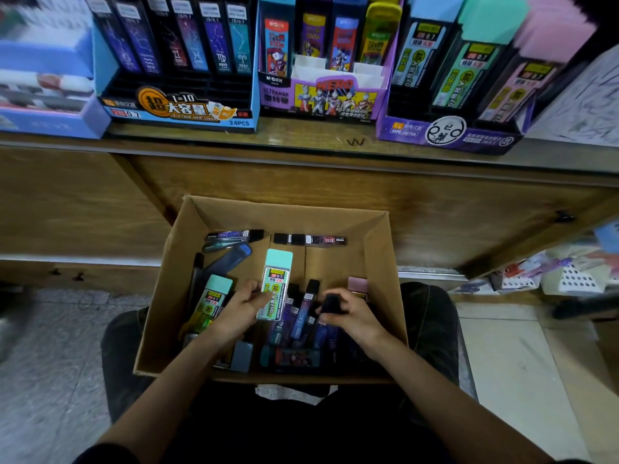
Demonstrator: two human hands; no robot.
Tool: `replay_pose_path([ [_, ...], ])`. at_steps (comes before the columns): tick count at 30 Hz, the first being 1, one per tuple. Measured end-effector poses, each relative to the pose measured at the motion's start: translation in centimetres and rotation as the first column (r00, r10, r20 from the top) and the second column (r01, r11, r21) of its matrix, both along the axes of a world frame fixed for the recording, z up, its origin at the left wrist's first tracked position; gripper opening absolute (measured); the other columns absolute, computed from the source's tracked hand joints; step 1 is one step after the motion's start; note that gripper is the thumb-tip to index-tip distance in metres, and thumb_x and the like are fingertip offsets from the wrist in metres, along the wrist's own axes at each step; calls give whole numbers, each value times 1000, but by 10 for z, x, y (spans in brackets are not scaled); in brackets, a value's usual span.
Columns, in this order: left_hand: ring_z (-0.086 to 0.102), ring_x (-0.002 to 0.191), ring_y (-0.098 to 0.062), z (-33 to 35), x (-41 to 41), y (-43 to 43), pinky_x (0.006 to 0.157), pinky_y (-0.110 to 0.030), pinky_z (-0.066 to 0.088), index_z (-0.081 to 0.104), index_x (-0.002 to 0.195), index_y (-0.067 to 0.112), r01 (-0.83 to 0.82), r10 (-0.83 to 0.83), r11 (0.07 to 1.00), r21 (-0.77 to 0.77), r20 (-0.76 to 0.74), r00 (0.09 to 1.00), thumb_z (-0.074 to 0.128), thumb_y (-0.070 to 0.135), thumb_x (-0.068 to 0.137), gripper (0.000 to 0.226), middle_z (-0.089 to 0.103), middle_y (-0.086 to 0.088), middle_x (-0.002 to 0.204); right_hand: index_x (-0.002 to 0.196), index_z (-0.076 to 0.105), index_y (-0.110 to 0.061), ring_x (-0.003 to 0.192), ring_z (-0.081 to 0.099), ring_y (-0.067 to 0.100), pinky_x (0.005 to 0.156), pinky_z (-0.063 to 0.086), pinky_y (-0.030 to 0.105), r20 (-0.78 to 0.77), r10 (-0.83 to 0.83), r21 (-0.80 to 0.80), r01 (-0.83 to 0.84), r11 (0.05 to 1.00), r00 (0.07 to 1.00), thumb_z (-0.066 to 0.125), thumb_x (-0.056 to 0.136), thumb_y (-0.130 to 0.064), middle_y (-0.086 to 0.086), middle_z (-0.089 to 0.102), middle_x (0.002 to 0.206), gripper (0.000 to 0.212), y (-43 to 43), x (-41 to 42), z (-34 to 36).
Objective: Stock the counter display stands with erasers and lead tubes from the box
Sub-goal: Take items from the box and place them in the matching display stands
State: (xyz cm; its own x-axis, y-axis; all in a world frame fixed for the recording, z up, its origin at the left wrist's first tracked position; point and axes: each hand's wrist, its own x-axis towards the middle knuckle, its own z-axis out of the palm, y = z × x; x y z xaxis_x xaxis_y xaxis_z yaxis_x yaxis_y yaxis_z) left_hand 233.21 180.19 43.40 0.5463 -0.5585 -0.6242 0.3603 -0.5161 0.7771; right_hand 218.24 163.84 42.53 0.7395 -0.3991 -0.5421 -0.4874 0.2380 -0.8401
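the mint-capped lead tube (276,286) is held just above the jumble in the cardboard box (378,262), which rests on the person's lap. its long axis runs almost straight away from the body, with the mint cap at the far end pointing toward the surface (301,137) and the printed label facing up. the left hand (243,304) has it: the fingers (250,289) and thumb pinch the near half from the tube's left side, so the cap end stands free. the right hand (348,311) is just beside it to the right, fingers curled round a small dark item (331,303) too blurred to name as tube or eraser. a second mint-capped tube (214,299) lies in the box near the left wrist, with dark and purple tubes heaped around both hands. up on the surface, the purple display stand (449,133) at the right holds matching mint-labelled tubes (465,75) standing cap up. it lies ahead and to the right of the held tube, well apart, so the coming move is probably a lift forward and rightward. the cap already leads, so the tube should need little turning beyond tipping upright. the blue stand (174,112) and the ultraman stand (335,98) sit further left.
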Motion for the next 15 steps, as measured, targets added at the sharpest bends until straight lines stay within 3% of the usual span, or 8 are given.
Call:
replay_pose_path([
  [2,62,103,-27,4,-1,-3,92,-47,50,51,100,22,-17,16,1000,-25,-30,999,53,16,94,8,62,-8,110,108,57,-2,81,64,6,67,50,11,-2,-15,0,15,1000,1000,64,79,10,6,67,90,32,-3,3,4],
  [5,64,91,-13,14,-4,-10,72,-28,52,46,99,28,58,-57,998,-27,22,998,52,14,94,16,62,1,102,106,56,-7,82,67,3,67,48,11,46,-65,-18,66,998,997,69,80,-1,3,69,94,30,-14,10,22],
  [8,61,86,-4,25,-5,-22,65,-20,46,45,96,30,75,-72,997,-33,79,994,54,18,93,16,62,4,100,108,56,-17,91,67,4,78,51,17,120,-106,-41,112,993,987,73,79,-11,3,70,103,35,-31,19,53],
  [11,62,88,-1,46,-6,-35,69,-19,46,48,105,30,58,-46,993,-101,112,993,65,37,85,28,65,7,101,105,59,-18,102,64,15,92,50,35,212,-122,-62,138,988,970,74,77,-14,3,68,107,32,-40,30,89],
  [13,64,98,-8,61,-6,-46,81,-24,50,49,116,23,47,-22,979,-196,126,992,71,50,73,56,68,4,105,101,60,-19,106,61,21,95,49,41,272,-147,-74,173,982,951,74,76,-12,3,65,107,29,-41,35,111],
  [15,66,98,-9,75,-6,-55,78,-20,52,52,117,21,49,-16,952,-302,112,994,74,50,68,61,71,4,104,99,61,-21,108,60,20,96,48,42,318,-159,-88,196,977,935,74,76,-12,0,65,106,28,-40,41,128],
])
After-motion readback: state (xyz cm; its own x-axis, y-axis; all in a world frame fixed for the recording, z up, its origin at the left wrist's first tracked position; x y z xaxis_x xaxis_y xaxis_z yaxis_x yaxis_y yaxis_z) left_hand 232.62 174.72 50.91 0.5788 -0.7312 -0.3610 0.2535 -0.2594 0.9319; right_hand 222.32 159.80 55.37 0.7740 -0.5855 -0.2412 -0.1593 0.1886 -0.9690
